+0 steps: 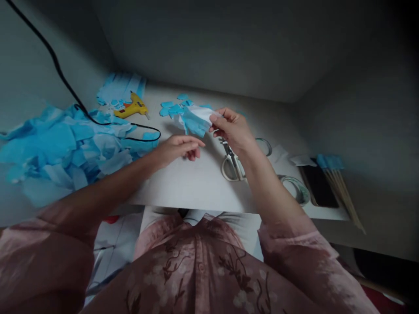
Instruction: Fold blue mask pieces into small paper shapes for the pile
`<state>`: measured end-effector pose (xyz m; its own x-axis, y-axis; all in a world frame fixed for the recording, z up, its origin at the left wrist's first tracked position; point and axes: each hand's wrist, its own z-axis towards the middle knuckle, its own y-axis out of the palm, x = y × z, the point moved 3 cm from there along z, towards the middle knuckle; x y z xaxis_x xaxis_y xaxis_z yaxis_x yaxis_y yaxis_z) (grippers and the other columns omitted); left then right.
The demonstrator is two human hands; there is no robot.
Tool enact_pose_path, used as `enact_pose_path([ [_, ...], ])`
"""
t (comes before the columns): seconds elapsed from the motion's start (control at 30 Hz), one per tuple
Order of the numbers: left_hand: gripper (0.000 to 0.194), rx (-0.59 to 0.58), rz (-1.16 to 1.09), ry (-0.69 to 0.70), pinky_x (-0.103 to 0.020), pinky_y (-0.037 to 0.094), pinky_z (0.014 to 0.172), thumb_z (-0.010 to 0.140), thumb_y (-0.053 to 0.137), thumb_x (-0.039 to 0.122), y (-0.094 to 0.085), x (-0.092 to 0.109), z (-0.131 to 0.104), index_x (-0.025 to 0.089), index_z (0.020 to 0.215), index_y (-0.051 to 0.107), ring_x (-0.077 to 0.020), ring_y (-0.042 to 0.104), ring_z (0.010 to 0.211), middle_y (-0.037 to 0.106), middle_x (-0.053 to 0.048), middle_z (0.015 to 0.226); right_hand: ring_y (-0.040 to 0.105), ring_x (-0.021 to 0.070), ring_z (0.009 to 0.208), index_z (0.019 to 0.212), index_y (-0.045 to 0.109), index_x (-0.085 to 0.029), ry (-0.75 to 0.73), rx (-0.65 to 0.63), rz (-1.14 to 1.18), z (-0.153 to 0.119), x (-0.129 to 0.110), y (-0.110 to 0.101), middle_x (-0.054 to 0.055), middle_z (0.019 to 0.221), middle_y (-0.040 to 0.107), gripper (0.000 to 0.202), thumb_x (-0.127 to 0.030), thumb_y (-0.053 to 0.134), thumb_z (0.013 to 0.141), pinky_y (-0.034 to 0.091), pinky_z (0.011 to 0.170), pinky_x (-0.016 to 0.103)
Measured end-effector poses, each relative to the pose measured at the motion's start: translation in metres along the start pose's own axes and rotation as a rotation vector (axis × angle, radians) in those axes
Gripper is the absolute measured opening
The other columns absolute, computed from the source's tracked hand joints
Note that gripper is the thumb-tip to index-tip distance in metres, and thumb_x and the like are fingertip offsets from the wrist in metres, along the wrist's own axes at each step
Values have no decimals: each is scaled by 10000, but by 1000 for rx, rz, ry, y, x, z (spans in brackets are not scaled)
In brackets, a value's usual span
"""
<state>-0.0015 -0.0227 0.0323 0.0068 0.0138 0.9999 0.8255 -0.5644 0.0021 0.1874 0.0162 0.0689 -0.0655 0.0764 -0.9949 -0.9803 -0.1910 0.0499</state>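
Observation:
My right hand [233, 127] pinches the edge of a blue and white piece of thin fabric [196, 120], which hangs out to the left above the white table [196, 183]. Below and left of the fabric is my left hand [183, 147], its fingers loosely curled and pointing right, apart from the fabric; what lies between the fingers, if anything, does not show. Small blue cut pieces [167, 109] lie behind the fabric. Scissors [231, 165] with pale handles rest on the table beside my right wrist.
A large heap of blue and white fabric [59, 144] covers the left side. Behind it are a yellow glue gun [132, 107] and a black cable [55, 59]. Tape rolls [296, 190], a dark phone [319, 185] and blue-tipped sticks [342, 187] lie at the right.

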Motion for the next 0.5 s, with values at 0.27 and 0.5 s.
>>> enact_pose_path([
  [0.27,719,578,532,360,-414,564,964,710,857,346,-42,34,-13,234,1383,629,-268,687,1151,725,-109,1307,618,62,587,804,635,-226,-11,35,46,-9,-6,-16,-75,631,642,411,-498,927,706,475,520,179],
  [0.5,1027,382,590,364,-444,543,1060,771,818,308,-26,3,19,298,1649,285,-317,637,1323,636,-130,1442,613,70,568,821,641,-233,-7,-36,84,-16,-9,-2,-78,615,645,525,-609,945,617,481,517,187],
])
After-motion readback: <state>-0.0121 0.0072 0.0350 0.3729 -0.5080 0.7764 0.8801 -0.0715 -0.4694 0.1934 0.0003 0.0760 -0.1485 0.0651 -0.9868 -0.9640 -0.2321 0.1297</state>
